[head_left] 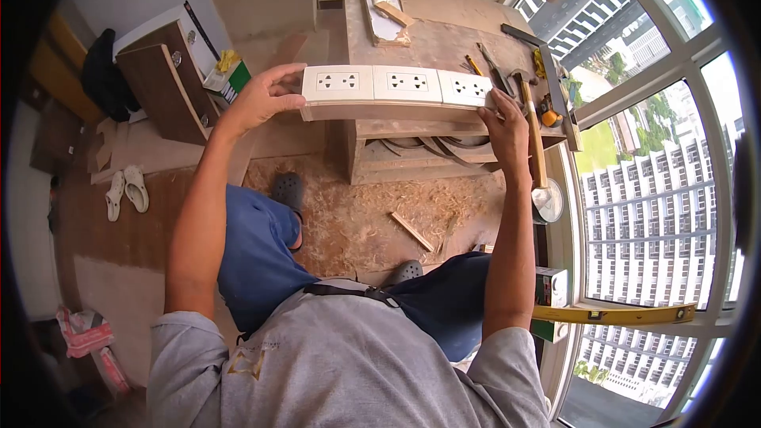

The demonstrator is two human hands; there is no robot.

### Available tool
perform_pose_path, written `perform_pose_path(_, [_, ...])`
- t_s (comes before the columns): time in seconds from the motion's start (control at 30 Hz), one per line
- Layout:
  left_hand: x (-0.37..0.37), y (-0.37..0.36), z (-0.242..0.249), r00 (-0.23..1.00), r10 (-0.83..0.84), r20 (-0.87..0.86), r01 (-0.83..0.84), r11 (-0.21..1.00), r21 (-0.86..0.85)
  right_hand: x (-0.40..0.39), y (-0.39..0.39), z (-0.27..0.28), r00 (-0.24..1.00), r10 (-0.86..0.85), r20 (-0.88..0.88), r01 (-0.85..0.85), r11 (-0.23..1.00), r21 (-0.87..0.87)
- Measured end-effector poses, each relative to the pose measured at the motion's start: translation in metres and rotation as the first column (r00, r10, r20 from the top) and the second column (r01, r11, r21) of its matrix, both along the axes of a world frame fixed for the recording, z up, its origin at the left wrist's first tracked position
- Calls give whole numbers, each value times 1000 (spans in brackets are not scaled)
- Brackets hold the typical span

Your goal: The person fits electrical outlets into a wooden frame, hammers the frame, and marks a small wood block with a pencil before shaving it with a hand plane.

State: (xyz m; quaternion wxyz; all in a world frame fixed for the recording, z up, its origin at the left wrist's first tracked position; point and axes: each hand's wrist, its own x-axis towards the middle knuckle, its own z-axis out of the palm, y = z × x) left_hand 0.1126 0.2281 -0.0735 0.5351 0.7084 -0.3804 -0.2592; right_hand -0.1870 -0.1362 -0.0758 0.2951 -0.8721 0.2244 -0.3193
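"What do we record at far left?"

"We note a pair of white clogs [127,192] on the floor, then a brown cabinet [162,83] with a green box [231,79] at its right side."

"And the hands?"

"We find the left hand [265,97] closed on the left end of the socket strip [376,97], thumb and fingers pinching it. The strip carries three white socket plates in a row and is held up level over the near edge of the worktop [444,40]. We cannot tell whether it touches that edge."

"Below it?"

"We see a loose wooden stick [412,231] among shavings on the floor."

"Further right?"

"We log the right hand [505,125] gripping the strip's right end. Just beside it stands a hammer [533,131], head uppermost in our view, then an orange tape measure [549,113]. Lower down, we observe a yellow spirit level [614,315] near the window."
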Motion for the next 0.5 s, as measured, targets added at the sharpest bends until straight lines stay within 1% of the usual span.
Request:
perform_pose_path(0.07, [-1,0,1,1000,7,-7,-7,1000,-5,1,0,3,1000,-2,-24,1,999,-50])
perform_pose_path(0.1, [-2,1,3,1000,5,-13,-5,1000,9,0,-1,2,1000,-5,-18,4,999,-43])
perform_pose_path(0.17, [-6,1,6,1000,8,-13,-8,1000,28,0,-4,2,1000,10,-18,-13,990,-139])
perform_pose_path(0.2, [-10,2,12,979,58,196,-71,996,61,1,-4,2,1000,16,-13,-18,991,-132])
perform_pose_path(0.23, [-13,1,19,912,93,400,-135,988,79,1,-4,3,1000,25,-14,-27,993,-117])
perform_pose_path(0.27, [-15,-8,28,910,85,406,-130,988,84,-1,-5,5,1000,26,-16,-28,994,-103])
perform_pose_path(0.33, [-26,-39,48,864,20,503,-39,999,26,-3,-5,7,999,38,4,-38,997,-71])
perform_pose_path(0.37, [-38,-59,56,808,-64,586,16,996,88,-3,-4,9,999,33,-1,-33,999,12])
perform_pose_path(0.4, [-47,-77,58,803,-73,592,21,995,94,-3,-3,10,1000,28,-5,-27,995,95])
perform_pose_path(0.43, [-54,-96,59,750,-151,644,35,981,190,-3,-3,9,1000,25,15,-27,991,128])
perform_pose_path(0.47, [-60,-114,58,691,-231,685,41,959,282,-4,-6,8,1000,15,22,-18,991,133])
perform_pose_path(0.5, [-62,-129,56,684,-241,688,48,957,287,-4,-9,6,1000,20,10,-21,995,93])
